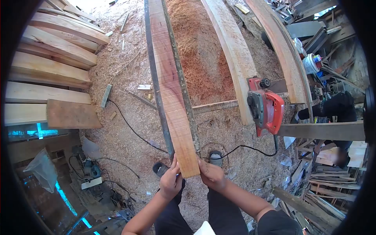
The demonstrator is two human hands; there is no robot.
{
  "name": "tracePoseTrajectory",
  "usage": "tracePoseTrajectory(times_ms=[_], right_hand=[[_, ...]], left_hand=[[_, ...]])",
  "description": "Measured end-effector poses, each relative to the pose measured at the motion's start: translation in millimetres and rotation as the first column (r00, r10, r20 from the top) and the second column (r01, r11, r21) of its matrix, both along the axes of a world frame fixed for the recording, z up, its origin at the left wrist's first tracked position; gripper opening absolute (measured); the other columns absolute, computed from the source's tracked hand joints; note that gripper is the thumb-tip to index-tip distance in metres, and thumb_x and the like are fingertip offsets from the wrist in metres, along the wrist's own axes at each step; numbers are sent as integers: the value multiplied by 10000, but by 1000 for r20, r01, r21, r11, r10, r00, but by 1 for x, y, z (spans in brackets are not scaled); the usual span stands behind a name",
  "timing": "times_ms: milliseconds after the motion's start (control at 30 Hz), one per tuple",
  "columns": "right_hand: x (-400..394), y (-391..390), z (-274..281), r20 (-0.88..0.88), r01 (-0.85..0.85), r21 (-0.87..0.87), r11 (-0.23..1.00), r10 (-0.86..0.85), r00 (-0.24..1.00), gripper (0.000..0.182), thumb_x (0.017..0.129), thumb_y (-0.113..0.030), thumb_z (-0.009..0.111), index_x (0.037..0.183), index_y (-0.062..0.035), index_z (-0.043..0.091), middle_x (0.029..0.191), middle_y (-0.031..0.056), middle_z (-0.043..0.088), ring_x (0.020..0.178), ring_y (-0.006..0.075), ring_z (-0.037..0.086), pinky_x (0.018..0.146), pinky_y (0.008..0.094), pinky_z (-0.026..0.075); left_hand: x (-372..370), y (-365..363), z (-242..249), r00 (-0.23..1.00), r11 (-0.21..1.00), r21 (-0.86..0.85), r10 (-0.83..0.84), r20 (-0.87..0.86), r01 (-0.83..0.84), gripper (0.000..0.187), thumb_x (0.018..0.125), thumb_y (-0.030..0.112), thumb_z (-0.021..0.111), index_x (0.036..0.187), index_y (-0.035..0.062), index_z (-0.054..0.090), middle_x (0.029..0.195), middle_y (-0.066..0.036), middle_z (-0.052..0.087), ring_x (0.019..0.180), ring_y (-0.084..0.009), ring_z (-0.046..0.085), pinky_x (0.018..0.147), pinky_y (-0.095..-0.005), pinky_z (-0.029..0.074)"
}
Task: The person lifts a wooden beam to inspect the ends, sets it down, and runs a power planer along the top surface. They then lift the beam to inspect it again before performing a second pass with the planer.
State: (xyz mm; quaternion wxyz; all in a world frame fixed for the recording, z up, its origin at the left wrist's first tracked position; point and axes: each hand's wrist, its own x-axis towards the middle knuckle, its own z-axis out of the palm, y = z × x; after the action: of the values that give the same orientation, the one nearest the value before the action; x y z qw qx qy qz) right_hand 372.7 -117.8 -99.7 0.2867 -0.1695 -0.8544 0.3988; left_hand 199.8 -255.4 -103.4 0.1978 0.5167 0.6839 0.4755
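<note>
A long wooden plank (pixel 168 66) with reddish grain runs away from me down the middle of the head view. Its near end lies between my two hands. My left hand (pixel 170 181) grips the left edge, fingers closed against the wood and partly hidden under it. On the opposite edge, my right hand (pixel 212 174) is closed around the corner, its fingertips out of sight beneath the plank. Dark, rough-edged timbers show along both sides of the plank. To the right, a red electric planer (pixel 266 105) rests at the near end of a pale beam (pixel 231 47).
Boards (pixel 51 64) are stacked at left. Wood shavings (pixel 121 129) cover the floor, with a heap behind. A black cable (pixel 243 147) leads from the planer across the floor; another ends at a power strip (pixel 106 96). Another person (pixel 333 106) is at right, near scrap wood (pixel 333 184).
</note>
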Motion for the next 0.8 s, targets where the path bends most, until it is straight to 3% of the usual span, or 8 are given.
tracePoseTrajectory(times_ms=[200,400,467,533,600,633,733,800], right_hand=[[0,-1,-2,35,22,0,1000,-22,999,705,833,164,684,1503,54,496,1465,310,569,1297,410,637,997,421,600],[17,37,33,203,-69,-3,998,69,977,581,862,114,697,1429,38,590,1382,216,669,1246,340,685,989,422,606],[28,57,56,195,9,-15,1000,-5,981,517,892,102,676,1401,28,621,1346,202,696,1228,332,697,994,414,598],[49,83,74,127,260,70,963,-267,955,518,925,56,670,1437,35,587,1332,206,704,1204,342,710,981,395,595],[71,112,90,145,432,224,873,-469,871,565,940,21,673,1486,48,530,1312,206,715,1226,359,697,1022,403,566],[80,124,93,135,494,292,819,-547,826,609,941,-17,689,1511,53,489,1370,228,672,1285,380,650,1074,433,525],[101,155,101,137,584,443,680,-696,705,694,939,-106,722,1546,60,428,1490,269,560,1397,418,542,1164,485,433],[114,172,93,130,606,520,602,-757,640,734,937,-158,740,1554,62,407,1553,288,491,1450,435,480,1204,507,383]], left_hand=[[5,-4,-16,1000,1000,5,15,0,-15,452,832,-138,673,1273,-90,584,1410,-420,549,1228,-449,677,880,-385,591],[-2,-2,15,993,995,-95,-1,119,13,499,842,-95,688,1325,-66,570,1490,-392,505,1353,-451,591,1057,-405,521],[-10,-5,27,963,988,-111,-78,257,109,574,853,-71,679,1405,-76,524,1540,-378,463,1453,-442,491,1167,-428,424],[-3,-1,39,939,989,-76,-95,331,127,611,901,-48,644,1481,-85,455,1543,-334,492,1479,-389,471,1208,-443,370],[17,11,58,753,996,-54,88,652,-69,595,961,-1,636,1509,-84,419,1501,-282,538,1450,-331,502,1205,-437,373],[29,15,56,782,982,-109,187,594,-153,549,1014,49,630,1504,-85,421,1423,-231,585,1377,-280,557,1176,-416,409],[52,28,64,777,918,-260,392,493,-298,516,1038,62,623,1493,-84,431,1396,-222,604,1330,-272,594,1136,-384,450],[59,30,64,798,919,-237,391,459,-314,469,1052,45,595,1480,-78,449,1377,-206,616,1284,-256,621,1100,-368,480]])
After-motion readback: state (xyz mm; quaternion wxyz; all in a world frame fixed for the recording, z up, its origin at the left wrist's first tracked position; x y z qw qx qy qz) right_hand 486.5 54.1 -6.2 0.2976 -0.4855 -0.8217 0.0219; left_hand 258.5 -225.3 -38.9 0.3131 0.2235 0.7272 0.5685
